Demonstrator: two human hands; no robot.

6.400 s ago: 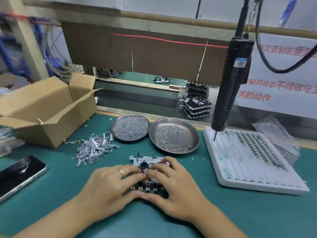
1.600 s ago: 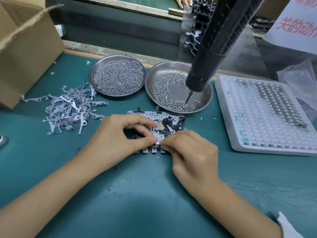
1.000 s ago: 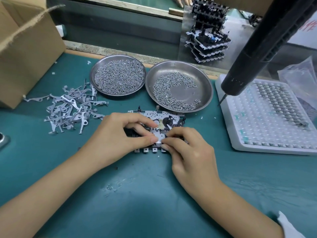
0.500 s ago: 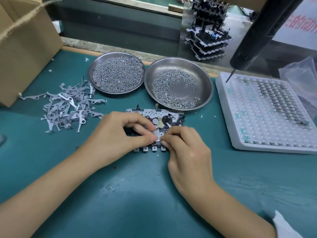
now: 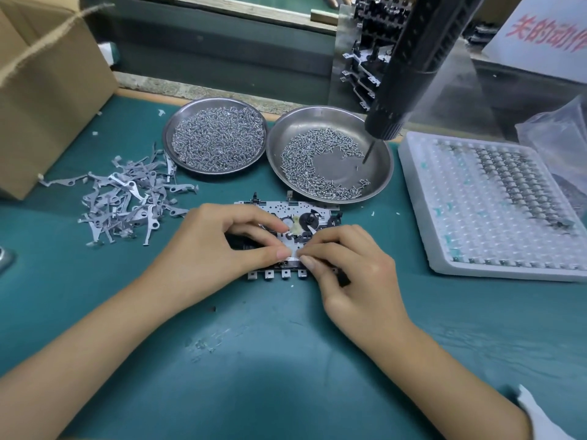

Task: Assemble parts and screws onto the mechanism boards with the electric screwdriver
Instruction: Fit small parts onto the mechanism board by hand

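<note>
Both hands down on the mechanism board (image 5: 287, 211), mid-mat, just in front of the two steel dishes

Left hand (image 5: 219, 246) curled over the board's left half, thumb and forefinger pinching a small pale metal part (image 5: 293, 253) at the near edge; right hand (image 5: 352, 265) curled in from the other side, fingertips nipping that same part, thumbs nearly touching. Black gear and white cog showing on the board's far right, row of square tabs along its near edge. Electric screwdriver (image 5: 409, 68) hanging untouched, bit poised over the right dish (image 5: 378, 182) with its crescent of screws (image 5: 305, 166). Left dish (image 5: 168, 144) heaped full. Loose grey levers (image 5: 127, 198) scattered left, beside the cardboard box (image 5: 47, 90); white tray (image 5: 422, 217) right, part-filled
</note>
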